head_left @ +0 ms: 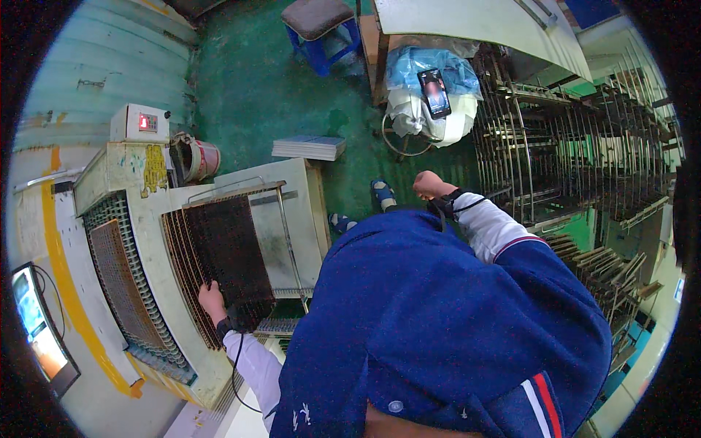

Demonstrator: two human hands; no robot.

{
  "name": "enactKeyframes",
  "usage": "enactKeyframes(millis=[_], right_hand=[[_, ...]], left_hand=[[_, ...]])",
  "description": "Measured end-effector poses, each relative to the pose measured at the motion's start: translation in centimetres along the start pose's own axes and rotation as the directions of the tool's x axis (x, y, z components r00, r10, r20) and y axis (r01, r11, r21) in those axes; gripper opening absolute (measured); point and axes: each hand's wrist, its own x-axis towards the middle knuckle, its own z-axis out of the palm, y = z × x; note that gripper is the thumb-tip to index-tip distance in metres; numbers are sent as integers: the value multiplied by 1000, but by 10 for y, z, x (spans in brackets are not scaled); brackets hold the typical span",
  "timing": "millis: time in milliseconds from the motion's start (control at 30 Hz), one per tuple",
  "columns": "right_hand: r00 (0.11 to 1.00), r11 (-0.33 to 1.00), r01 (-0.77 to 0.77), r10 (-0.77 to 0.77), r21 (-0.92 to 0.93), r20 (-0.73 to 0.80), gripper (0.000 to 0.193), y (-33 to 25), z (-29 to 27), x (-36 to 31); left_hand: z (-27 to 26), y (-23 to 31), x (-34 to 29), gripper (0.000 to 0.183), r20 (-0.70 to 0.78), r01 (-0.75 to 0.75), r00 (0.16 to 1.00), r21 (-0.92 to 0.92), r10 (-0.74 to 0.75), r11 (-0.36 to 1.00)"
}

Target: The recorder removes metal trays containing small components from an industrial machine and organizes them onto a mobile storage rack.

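Thin dark panels (230, 241) with brown edges, closely ranked, left hand (212, 301) at those edges, grip unclear, right hand (431, 185) curled closed.

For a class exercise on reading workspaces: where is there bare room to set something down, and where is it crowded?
Widest free patch: the green floor bordered by the pale wall, blue-legged stool and white flat stack. A narrower strip lies between that stack and the bagged bundle. Crowded: dark panels at the left hand, metal racks beyond the right hand.
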Motion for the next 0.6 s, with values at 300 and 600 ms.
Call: enactKeyframes(millis=[300, 600], right_hand=[[1000, 1000, 9, -9, 10, -2, 10, -3, 5, 0], [1000, 998, -11, 11, 59, 4, 12, -5, 7, -6]], left_hand=[[0, -2, 2, 26, -8, -21, 1000, 43, 21, 999], [1, -2, 3, 26, 18, -22, 1000, -15, 23, 1000]])
